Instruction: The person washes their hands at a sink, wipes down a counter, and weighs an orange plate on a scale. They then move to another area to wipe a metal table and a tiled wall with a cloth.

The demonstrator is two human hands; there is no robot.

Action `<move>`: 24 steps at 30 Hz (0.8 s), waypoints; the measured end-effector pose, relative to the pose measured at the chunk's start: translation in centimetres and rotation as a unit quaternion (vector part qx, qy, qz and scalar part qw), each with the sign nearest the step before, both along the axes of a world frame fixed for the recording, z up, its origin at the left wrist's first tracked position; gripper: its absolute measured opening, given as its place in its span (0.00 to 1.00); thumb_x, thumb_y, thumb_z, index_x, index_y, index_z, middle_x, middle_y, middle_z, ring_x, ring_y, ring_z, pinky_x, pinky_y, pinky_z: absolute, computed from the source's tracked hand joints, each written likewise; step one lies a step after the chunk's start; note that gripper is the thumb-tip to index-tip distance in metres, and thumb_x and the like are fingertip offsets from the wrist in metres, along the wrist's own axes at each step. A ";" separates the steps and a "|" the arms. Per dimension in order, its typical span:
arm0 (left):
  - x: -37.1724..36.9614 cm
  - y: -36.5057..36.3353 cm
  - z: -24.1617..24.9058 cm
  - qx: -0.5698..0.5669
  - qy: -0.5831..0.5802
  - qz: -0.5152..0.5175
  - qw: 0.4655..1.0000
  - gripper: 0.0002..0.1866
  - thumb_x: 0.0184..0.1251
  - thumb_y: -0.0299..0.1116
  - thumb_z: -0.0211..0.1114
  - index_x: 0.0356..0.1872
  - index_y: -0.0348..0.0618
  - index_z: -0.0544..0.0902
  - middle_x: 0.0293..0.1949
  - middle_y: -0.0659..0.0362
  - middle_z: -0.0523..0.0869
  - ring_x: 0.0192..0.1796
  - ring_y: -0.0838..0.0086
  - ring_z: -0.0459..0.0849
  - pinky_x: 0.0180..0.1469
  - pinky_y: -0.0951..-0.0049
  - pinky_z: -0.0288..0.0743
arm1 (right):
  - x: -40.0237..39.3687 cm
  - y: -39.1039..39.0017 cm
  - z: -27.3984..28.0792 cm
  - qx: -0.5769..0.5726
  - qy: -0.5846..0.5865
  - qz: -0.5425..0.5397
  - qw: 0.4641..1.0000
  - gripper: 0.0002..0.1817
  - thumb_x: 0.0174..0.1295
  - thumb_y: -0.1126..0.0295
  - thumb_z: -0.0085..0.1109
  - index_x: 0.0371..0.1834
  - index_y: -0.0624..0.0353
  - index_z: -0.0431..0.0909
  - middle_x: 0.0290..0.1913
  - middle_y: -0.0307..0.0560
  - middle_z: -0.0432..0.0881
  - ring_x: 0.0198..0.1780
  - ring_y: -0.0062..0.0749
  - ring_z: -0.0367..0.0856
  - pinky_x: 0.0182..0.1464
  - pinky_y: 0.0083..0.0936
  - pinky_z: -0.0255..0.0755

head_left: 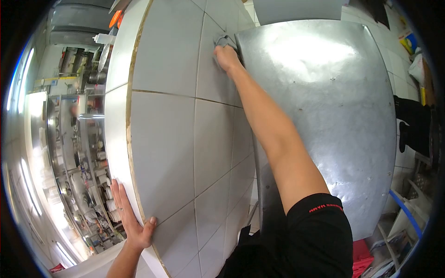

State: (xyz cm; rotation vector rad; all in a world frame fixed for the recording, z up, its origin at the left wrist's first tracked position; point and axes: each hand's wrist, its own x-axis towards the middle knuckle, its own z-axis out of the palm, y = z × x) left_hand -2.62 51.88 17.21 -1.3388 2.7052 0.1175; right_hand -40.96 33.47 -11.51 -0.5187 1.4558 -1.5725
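Observation:
A grey cloth [223, 41] is pressed against the tiled wall [163, 139], bunched under the fingers of my right hand [227, 56]. That arm reaches far forward, past the edge of a large metal panel [320, 120]. My left hand [133, 222] is braced on the white tiled ledge [117, 106] along the wall's edge, thumb over the corner and fingers stretched out flat. Nothing is in it. The cloth is mostly hidden behind my right knuckles.
Shelves with stacked dishes [111, 204] lie beyond the ledge on the left. A white bottle [103, 39] stands on the ledge's far part. A red crate [361, 259] and a rack with a blue bar [405, 213] are at the lower right. Dark clothing [415, 125] shows at the right edge.

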 end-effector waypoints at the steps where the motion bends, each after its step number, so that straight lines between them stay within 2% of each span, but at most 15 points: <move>1: 0.0 0.0 0.0 -0.001 0.001 0.001 1.000 0.53 0.61 0.62 0.53 0.77 0.31 0.47 0.77 0.33 0.43 0.79 0.39 0.40 0.75 0.41 0.35 | 0.0 0.3 0.5 0.013 -0.023 0.014 1.000 0.29 0.59 0.57 0.50 0.51 0.77 0.75 0.51 0.68 0.80 0.55 0.50 0.76 0.57 0.40 0.67; 2: 0.0 0.0 0.0 -0.001 0.003 0.001 1.000 0.53 0.61 0.62 0.53 0.77 0.31 0.47 0.77 0.33 0.43 0.79 0.39 0.40 0.75 0.41 0.35 | 0.8 0.3 -0.2 0.012 -0.022 0.013 1.000 0.29 0.59 0.57 0.50 0.51 0.77 0.75 0.51 0.68 0.80 0.55 0.50 0.76 0.57 0.40 0.67; 4: 0.1 0.0 -0.1 -0.009 -0.001 0.001 1.000 0.54 0.61 0.63 0.54 0.77 0.31 0.47 0.77 0.33 0.43 0.80 0.39 0.40 0.75 0.41 0.36 | 3.5 0.9 -1.4 -0.022 0.147 0.019 0.989 0.32 0.64 0.52 0.49 0.50 0.79 0.75 0.51 0.72 0.79 0.56 0.58 0.75 0.58 0.43 0.66; 5: 0.1 0.1 -0.1 -0.009 0.001 0.001 1.000 0.54 0.61 0.63 0.54 0.77 0.31 0.47 0.77 0.33 0.43 0.80 0.39 0.40 0.75 0.41 0.36 | 4.7 1.4 -0.7 -0.022 0.149 0.018 0.988 0.32 0.64 0.52 0.49 0.50 0.79 0.75 0.51 0.72 0.79 0.56 0.58 0.75 0.58 0.43 0.66; 7: 0.2 0.1 -0.1 -0.005 0.006 0.009 1.000 0.54 0.60 0.62 0.55 0.77 0.30 0.47 0.77 0.32 0.43 0.80 0.40 0.40 0.75 0.41 0.36 | 6.9 2.3 0.7 -0.058 0.150 -0.061 0.985 0.36 0.65 0.47 0.47 0.46 0.81 0.76 0.53 0.78 0.78 0.60 0.68 0.74 0.63 0.48 0.66; 8: 0.1 0.0 -0.2 -0.003 0.002 0.009 1.000 0.54 0.60 0.62 0.55 0.77 0.30 0.47 0.77 0.32 0.43 0.80 0.40 0.40 0.75 0.41 0.36 | 6.2 0.9 0.3 -0.074 0.116 -0.077 0.987 0.41 0.68 0.44 0.42 0.54 0.84 0.71 0.64 0.79 0.68 0.67 0.68 0.68 0.68 0.48 0.60; 9: 0.2 -0.1 -0.3 -0.001 0.014 0.006 1.000 0.54 0.60 0.62 0.56 0.77 0.30 0.47 0.77 0.32 0.43 0.80 0.40 0.40 0.75 0.41 0.35 | 4.9 -0.5 -0.3 -0.072 0.111 -0.075 0.988 0.41 0.68 0.44 0.42 0.54 0.84 0.71 0.64 0.79 0.68 0.67 0.68 0.68 0.68 0.48 0.60; 11: 0.3 0.0 -0.5 0.002 0.022 0.008 1.000 0.55 0.60 0.62 0.56 0.77 0.30 0.47 0.77 0.32 0.43 0.80 0.40 0.40 0.75 0.41 0.35 | 2.2 -2.5 -1.8 -0.007 -0.088 -0.031 0.996 0.45 0.71 0.40 0.36 0.66 0.81 0.63 0.74 0.75 0.54 0.75 0.63 0.54 0.75 0.44 0.50; 13: 0.2 -0.1 -0.4 0.005 0.036 0.006 0.999 0.55 0.60 0.62 0.56 0.77 0.30 0.47 0.77 0.32 0.43 0.80 0.41 0.40 0.75 0.42 0.34 | 3.7 -3.7 -6.1 0.061 -0.101 -0.059 0.991 0.47 0.71 0.38 0.32 0.70 0.79 0.58 0.76 0.72 0.50 0.78 0.59 0.49 0.77 0.43 0.45; 14: 0.2 -0.2 -0.4 0.005 0.036 0.007 0.999 0.55 0.60 0.62 0.56 0.77 0.30 0.47 0.77 0.32 0.43 0.80 0.41 0.40 0.75 0.42 0.34 | 4.3 -3.7 -6.7 0.124 -0.106 -0.089 0.983 0.48 0.71 0.36 0.29 0.73 0.77 0.54 0.78 0.69 0.47 0.80 0.55 0.44 0.79 0.42 0.40; 15: 0.1 -0.3 -0.4 0.002 0.033 -0.001 0.999 0.55 0.60 0.62 0.56 0.77 0.31 0.47 0.77 0.32 0.43 0.80 0.41 0.40 0.76 0.42 0.33 | 4.9 -3.7 -7.1 0.123 -0.103 -0.088 0.983 0.48 0.71 0.36 0.29 0.73 0.77 0.54 0.78 0.69 0.47 0.80 0.55 0.44 0.79 0.42 0.40; 17: 0.1 -0.2 -0.2 0.007 0.027 -0.010 1.000 0.54 0.61 0.62 0.55 0.77 0.31 0.47 0.77 0.32 0.43 0.80 0.41 0.40 0.76 0.42 0.33 | 8.0 -0.8 -6.7 0.154 -0.186 -0.102 0.965 0.50 0.70 0.34 0.26 0.77 0.73 0.46 0.81 0.63 0.40 0.82 0.48 0.33 0.80 0.42 0.32; 21: 0.0 -0.1 -0.2 -0.002 0.025 -0.007 1.000 0.54 0.62 0.63 0.54 0.77 0.32 0.47 0.77 0.33 0.43 0.80 0.41 0.40 0.76 0.43 0.33 | 15.1 6.5 -5.4 0.177 -0.173 -0.040 0.968 0.53 0.68 0.30 0.26 0.78 0.71 0.38 0.81 0.61 0.35 0.82 0.49 0.30 0.80 0.42 0.28; 23: -0.1 -0.1 -0.2 -0.001 0.031 -0.012 0.999 0.54 0.63 0.65 0.53 0.77 0.32 0.48 0.78 0.34 0.43 0.80 0.42 0.40 0.76 0.43 0.34 | 20.1 10.9 -4.9 0.177 -0.124 0.014 0.976 0.56 0.68 0.30 0.25 0.76 0.78 0.41 0.80 0.69 0.35 0.82 0.54 0.30 0.80 0.44 0.28; 24: 0.0 -0.1 -0.1 -0.006 0.020 -0.012 1.000 0.54 0.63 0.65 0.53 0.77 0.32 0.48 0.78 0.35 0.44 0.80 0.42 0.40 0.76 0.43 0.34 | 22.2 13.9 -3.4 0.164 -0.094 0.070 0.979 0.55 0.70 0.31 0.24 0.74 0.83 0.44 0.78 0.76 0.38 0.81 0.61 0.32 0.80 0.45 0.28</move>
